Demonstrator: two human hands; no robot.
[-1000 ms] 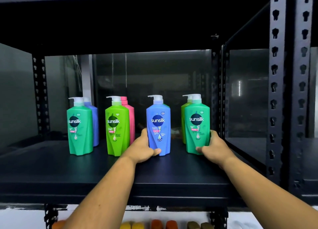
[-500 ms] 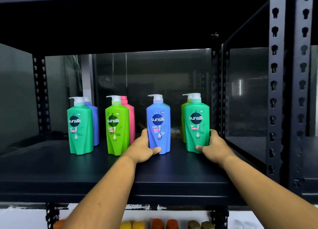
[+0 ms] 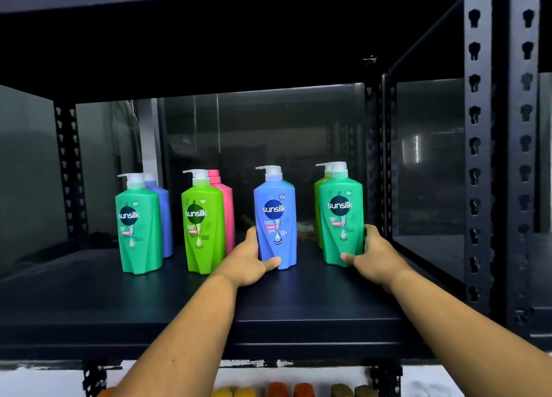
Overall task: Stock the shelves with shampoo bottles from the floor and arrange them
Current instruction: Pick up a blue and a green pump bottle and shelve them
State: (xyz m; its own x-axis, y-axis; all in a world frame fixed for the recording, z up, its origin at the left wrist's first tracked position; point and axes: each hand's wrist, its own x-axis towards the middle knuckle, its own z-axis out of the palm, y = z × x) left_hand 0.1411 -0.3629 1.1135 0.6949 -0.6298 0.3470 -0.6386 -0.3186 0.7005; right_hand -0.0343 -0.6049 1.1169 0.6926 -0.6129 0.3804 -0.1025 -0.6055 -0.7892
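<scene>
Fingers (image 3: pixel 252 236) of the left hand (image 3: pixel 249 262) curl round the lower left side of the blue bottle (image 3: pixel 276 217), with the thumb across its front near the base. The right hand (image 3: pixel 375 255) grips the teal-green bottle (image 3: pixel 340 217) the same way from its right side. Both bottles stand upright on the black shelf (image 3: pixel 179 307), at centre and centre-right of the frame, labels facing out.

Both grips sit low on tall bottles with pump heads, so a quick shove or twist could tip either one backward. A rear lime bottle (image 3: pixel 320 187) stands close behind the teal-green bottle, and a green sliver shows behind the blue bottle; contact cannot be told for either. A topple would likely knock that back row over.

Sliding the blue bottle leftward risks bumping the lime-green bottle (image 3: pixel 203 223) and the pink bottle (image 3: pixel 227 205) behind it, both just beside the left hand. Sliding the teal-green bottle rightward brings it toward the rear upright (image 3: pixel 385 158). The far teal bottle (image 3: pixel 139 226), at centre-left, stands well apart and looks safe.
</scene>
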